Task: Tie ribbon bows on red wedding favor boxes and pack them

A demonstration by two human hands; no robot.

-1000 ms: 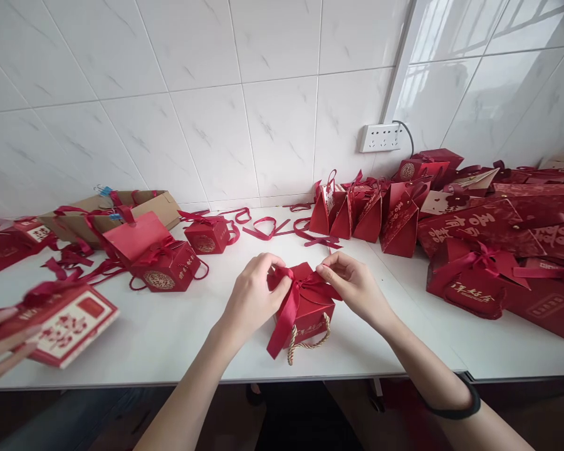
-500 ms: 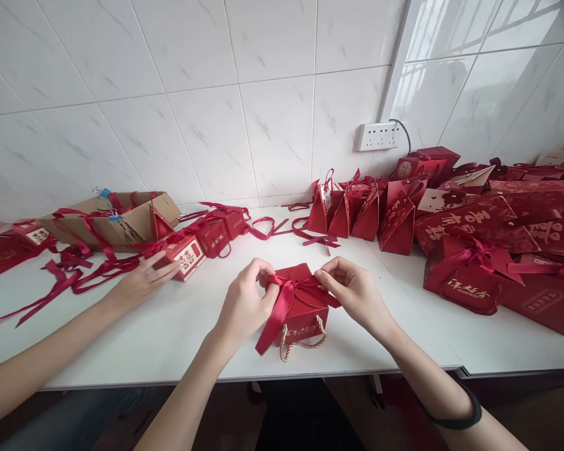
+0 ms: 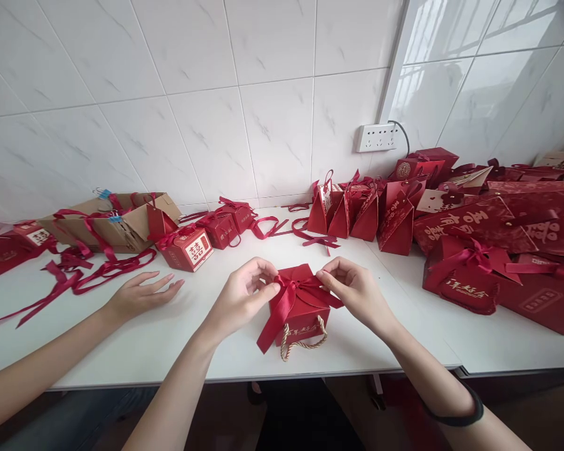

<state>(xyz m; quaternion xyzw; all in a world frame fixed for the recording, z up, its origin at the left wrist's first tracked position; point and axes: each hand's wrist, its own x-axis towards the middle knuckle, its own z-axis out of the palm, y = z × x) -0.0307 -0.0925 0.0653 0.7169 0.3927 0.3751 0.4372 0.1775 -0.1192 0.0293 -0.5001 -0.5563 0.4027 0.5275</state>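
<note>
Pinching a ribbon bow atop a small red gift box (image 3: 302, 307) at the table's (image 3: 207, 351) near edge.
Left hand (image 3: 242, 299) and right hand (image 3: 355, 289) flank the box, fingertips closed on the ribbon (image 3: 289, 294), which runs left-right between them, equally near; farther left, another person's hand (image 3: 138, 294) rests open and empty.

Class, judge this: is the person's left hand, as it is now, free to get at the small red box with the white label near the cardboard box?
Probably not: the left hand is pinching the ribbon, and a co-worker's hand lies between it and the labelled box.
</note>
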